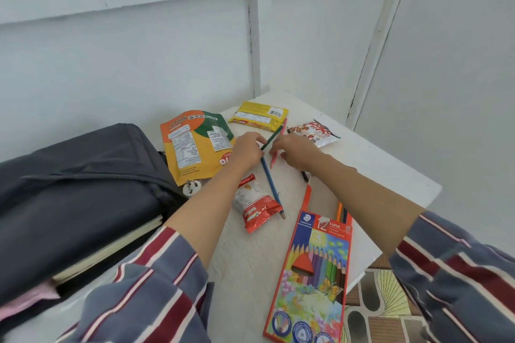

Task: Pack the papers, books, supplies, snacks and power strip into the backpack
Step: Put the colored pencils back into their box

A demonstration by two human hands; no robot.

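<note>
A dark grey backpack [78, 192] lies open at the left of the white table [390, 175], with books [111, 248] showing in its mouth. My left hand [246, 149] grips a green pencil [271, 138] and a blue pencil [271, 186] lies under it. My right hand [296, 152] touches a pink pencil [274, 157]; whether it grips it is unclear. A coloured-pencil box [315, 273] lies near the front edge, its flap open with pencils [341, 211] sticking out. Snacks lie around: an orange pouch [195, 145], a red packet [256, 203], a yellow packet [259, 115], a white-red packet [315, 132].
A white plug [191, 186] peeks out by the backpack below the orange pouch. A dark pen [304, 175] lies under my right wrist. White panelled walls close the back and right. A patterned floor [381, 303] shows beyond the table's right front edge.
</note>
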